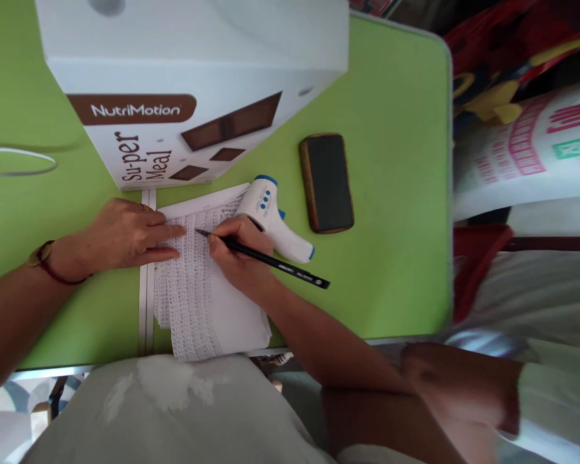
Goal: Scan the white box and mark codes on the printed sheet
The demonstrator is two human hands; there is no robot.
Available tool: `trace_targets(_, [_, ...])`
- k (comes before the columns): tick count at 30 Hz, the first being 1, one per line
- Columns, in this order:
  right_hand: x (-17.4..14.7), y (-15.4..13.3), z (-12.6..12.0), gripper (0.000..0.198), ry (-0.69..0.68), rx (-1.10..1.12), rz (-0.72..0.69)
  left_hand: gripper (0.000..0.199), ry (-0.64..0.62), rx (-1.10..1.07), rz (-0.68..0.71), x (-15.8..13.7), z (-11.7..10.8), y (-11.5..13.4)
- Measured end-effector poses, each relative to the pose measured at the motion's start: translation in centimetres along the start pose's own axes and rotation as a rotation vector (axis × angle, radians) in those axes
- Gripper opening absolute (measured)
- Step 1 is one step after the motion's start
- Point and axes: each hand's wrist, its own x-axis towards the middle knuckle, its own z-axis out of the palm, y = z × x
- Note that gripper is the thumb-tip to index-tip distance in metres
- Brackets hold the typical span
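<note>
A stack of paper sheets (193,303) covered in rows of small handwriting lies at the near edge of the table. Spread flat on its upper left part is my left hand (130,235), its fingers apart and a ring on one of them. My right hand (244,248) is closed around a black pencil (290,264), whose tip is at the written rows just right of my left fingertips. Against the top right of the sheets, partly behind my right hand, lies a white and blue infrared thermometer (275,222).
A large white NutriMotion box (193,77) stands beyond the papers on the green table (396,258). Right of the thermometer lies a dark phone (327,183) in a brown case. A white cable (24,153) is at the left. Beyond the right edge is a printed white sack (526,148).
</note>
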Motion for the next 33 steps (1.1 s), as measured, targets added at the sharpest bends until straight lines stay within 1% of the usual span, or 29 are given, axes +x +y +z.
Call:
trace_targets(2, [-0.01, -0.01, 0.0, 0.012, -0.012, -0.011, 0.015, 0.046, 0.01, 0.01, 0.003, 0.04, 0.01, 0.01])
trace_targets(7, [-0.07, 0.04, 0.05, 0.012, -0.021, -0.016, -0.005, 0.05, -0.059, -0.009, -0.027, 0.15, -0.06, 0.02])
trace_targets(11, [0.01, 0.02, 0.01, 0.015, -0.018, 0.012, -0.039, 0.046, -0.071, -0.016, -0.024, 0.12, -0.19, 0.05])
trace_targets(17, [0.07, -0.03, 0.04, 0.015, -0.006, 0.0, -0.074, 0.045, -0.035, -0.024, -0.018, 0.09, -0.05, 0.07])
trace_targets(20, [0.04, -0.1, 0.05, 0.014, 0.001, -0.02, -0.031, 0.047, 0.009, -0.031, -0.012, 0.11, 0.1, 0.0])
trace_targets(23, [0.04, -0.11, -0.03, 0.012, 0.008, -0.044, 0.016, 0.049, -0.02, -0.017, -0.024, 0.13, 0.08, -0.02])
trace_targets(26, [0.06, -0.04, -0.14, 0.013, 0.004, -0.024, 0.012, 0.048, -0.066, 0.0, -0.033, 0.14, -0.1, 0.05])
trace_targets(29, [0.05, 0.04, -0.2, 0.014, -0.035, -0.004, 0.025, 0.047, -0.089, -0.002, -0.036, 0.17, -0.2, 0.11])
trace_targets(31, [0.02, 0.04, -0.17, 0.015, -0.044, -0.013, 0.027, 0.047, -0.087, -0.001, -0.033, 0.19, -0.14, 0.1])
trace_targets(33, [-0.01, 0.02, -0.11, 0.016, -0.026, -0.021, 0.017, 0.048, -0.046, 0.004, -0.02, 0.19, -0.02, 0.04])
